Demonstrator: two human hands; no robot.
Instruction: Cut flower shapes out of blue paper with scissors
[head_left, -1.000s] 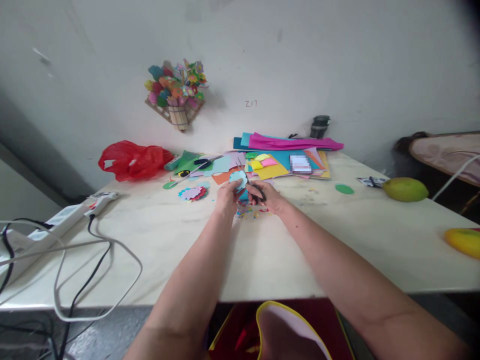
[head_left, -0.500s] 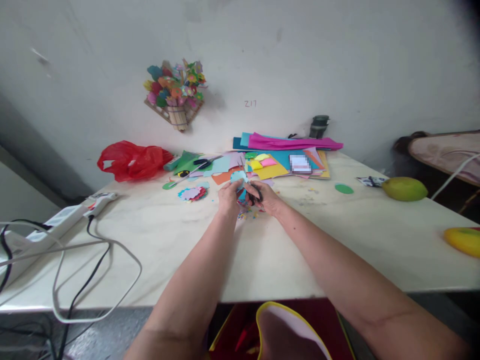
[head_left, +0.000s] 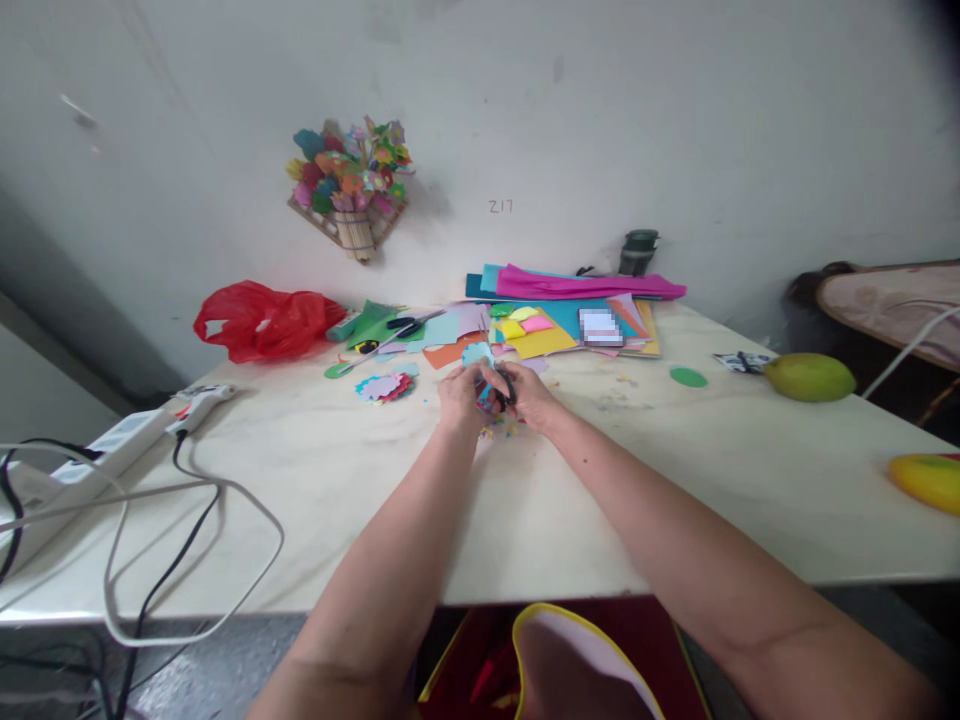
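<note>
Between my hands is a light blue paper piece [head_left: 476,353] with a scalloped edge. My left hand [head_left: 458,393] pinches it from the left side. My right hand [head_left: 528,392] is closed round the black handles of a pair of scissors [head_left: 511,386], held close against the paper; the blades are mostly hidden. Small coloured paper scraps [head_left: 495,430] lie on the table under my hands. Left of them rests a stack of scalloped paper flowers [head_left: 384,387] in lilac, blue and red.
Coloured sheets [head_left: 551,340], a phone-like blurred object [head_left: 601,327] and another pair of scissors [head_left: 406,327] lie at the back. A red plastic bag [head_left: 266,322] and power strips [head_left: 127,440] with loose cables are leftward. A green mango-like fruit [head_left: 810,377] sits rightward.
My right hand has shifted slightly left, closer to my left hand, and the scissors have turned a little. The blue paper is slightly more covered by the fingers.
</note>
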